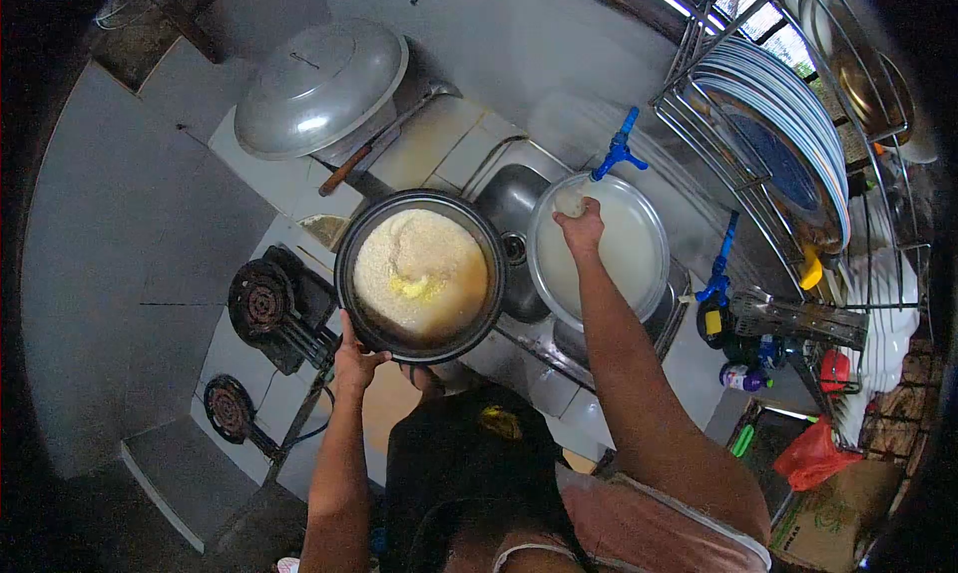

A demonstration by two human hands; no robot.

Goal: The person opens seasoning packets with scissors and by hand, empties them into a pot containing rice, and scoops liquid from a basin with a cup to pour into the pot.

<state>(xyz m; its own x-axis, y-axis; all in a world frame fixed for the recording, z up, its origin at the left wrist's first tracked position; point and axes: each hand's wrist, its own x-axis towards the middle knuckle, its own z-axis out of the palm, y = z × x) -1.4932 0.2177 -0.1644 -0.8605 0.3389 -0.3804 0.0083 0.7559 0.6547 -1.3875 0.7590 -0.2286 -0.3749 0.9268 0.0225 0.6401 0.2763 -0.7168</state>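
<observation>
Black pot clasped by the left hand, level the translucent cup grasped in the right hand over the right-side basin.

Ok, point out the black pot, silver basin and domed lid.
Black pot (pixel 500 274): head view, right rim.
Silver basin (pixel 663 259): head view, right rim.
Domed lid (pixel 339 86): head view, curved top.
</observation>
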